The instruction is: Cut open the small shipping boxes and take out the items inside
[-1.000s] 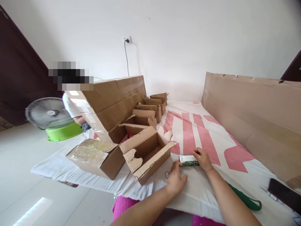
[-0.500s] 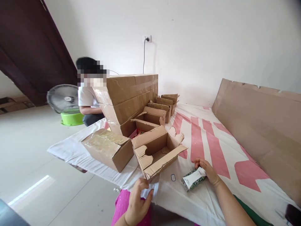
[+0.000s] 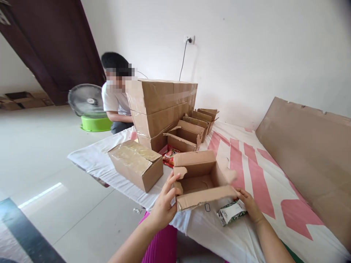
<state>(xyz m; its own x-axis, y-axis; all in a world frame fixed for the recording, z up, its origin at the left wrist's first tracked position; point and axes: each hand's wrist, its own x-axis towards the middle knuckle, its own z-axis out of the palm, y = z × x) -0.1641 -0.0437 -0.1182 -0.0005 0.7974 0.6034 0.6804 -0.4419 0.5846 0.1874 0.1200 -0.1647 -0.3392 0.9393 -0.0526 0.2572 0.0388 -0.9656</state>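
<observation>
One open carton (image 3: 203, 197) between the left hand (image 3: 164, 204) and the right hand (image 3: 248, 204), one slim packet by the right

At far left, a fan (image 3: 87, 100) stands behind a lime-green tub (image 3: 95, 124), with a person in a white shirt (image 3: 115, 96) sitting beside it. Next comes a taped carton (image 3: 135, 157) on the cloth (image 3: 257, 237), in front of a stack of sealed boxes (image 3: 161, 120). A red packet (image 3: 168, 156) lies between these and the open carton.

The left arm reaches up from the lower edge. Its fingers curl over the open carton's left end, thumb low outside the near corner, so this hand appears to hold the box. The carton's long axis runs across the view, its right end slightly farther away; its mouth faces up, flaps spread.

Just in front of its right near corner lies the slim green-and-white packet (image 3: 231, 212), its long axis slanting the same way. The right hand is clearly the nearer: the packet extends leftward from beneath it, on the wearer's side of its fingertips. That forearm rises from lower right, angled inward. Its fingers are narrow, bunched at the blurred right flap; whether they pinch flap or packet, I cannot tell.
</observation>
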